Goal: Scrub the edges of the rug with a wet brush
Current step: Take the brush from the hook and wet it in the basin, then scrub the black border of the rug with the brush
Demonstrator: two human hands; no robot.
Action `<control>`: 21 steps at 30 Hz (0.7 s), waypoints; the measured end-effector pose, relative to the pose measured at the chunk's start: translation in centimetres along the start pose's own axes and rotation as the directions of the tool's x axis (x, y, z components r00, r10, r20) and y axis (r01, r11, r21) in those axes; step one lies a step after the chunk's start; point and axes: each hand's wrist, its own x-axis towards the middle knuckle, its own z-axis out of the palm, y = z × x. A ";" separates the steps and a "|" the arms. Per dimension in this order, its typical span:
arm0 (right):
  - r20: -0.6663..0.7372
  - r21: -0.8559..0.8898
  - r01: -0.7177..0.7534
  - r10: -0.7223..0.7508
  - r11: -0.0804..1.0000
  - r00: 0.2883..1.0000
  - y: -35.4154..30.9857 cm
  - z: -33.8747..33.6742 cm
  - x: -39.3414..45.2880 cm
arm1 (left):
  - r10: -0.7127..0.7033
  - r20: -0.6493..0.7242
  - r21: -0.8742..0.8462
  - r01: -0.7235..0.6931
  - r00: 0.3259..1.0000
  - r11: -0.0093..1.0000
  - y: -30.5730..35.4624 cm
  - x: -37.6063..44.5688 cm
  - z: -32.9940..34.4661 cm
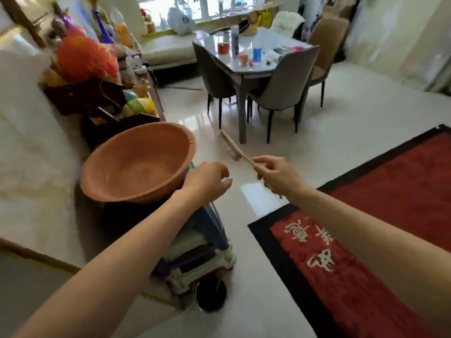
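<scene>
1. The right hand (275, 175) pinches the thin wooden handle of the brush (234, 148), which juts out over the white floor (341, 123) with its bristle head away from the person; the left hand (207, 182) hovers by the near rim of the orange basin (136, 162), fingers loosely curled and holding nothing
2. The rug (366, 252), red with a black border and pale characters, lies flat on the floor to the right, apart from both hands; its nearest corner sits below the right forearm
3. Whether the basin holds water cannot be told, and the bristles give no sign of being wet; scrubbing the border dry would likely shift little dirt
4. The basin is perched on a stack of stools and folded cloths (195, 250); a dip made too hard, or a knock from the left hand, could tip it and flood the glossy floor, which would turn slippery
5. The hold on the handle looks light and far from the head; pressing into the pile that way may twist the brush loose
6. A dark cup (211, 297) stands on the floor near the stack, easy to kick over
</scene>
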 end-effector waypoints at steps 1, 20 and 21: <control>-0.069 0.025 -0.053 0.054 0.998 0.996 2.8 -2.0 -1.3 | 0.045 0.040 -0.006 -0.044 0.998 0.999 2.7 1.2 2.1; -0.302 0.077 -0.629 0.619 0.774 0.725 49.5 2.6 -9.2 | 0.099 0.599 0.064 -0.171 0.794 0.983 12.1 12.5 49.6; -0.290 0.076 -0.647 0.638 0.759 0.713 52.3 4.8 -8.1 | 0.088 0.612 0.074 -0.168 0.786 0.983 10.2 13.4 52.9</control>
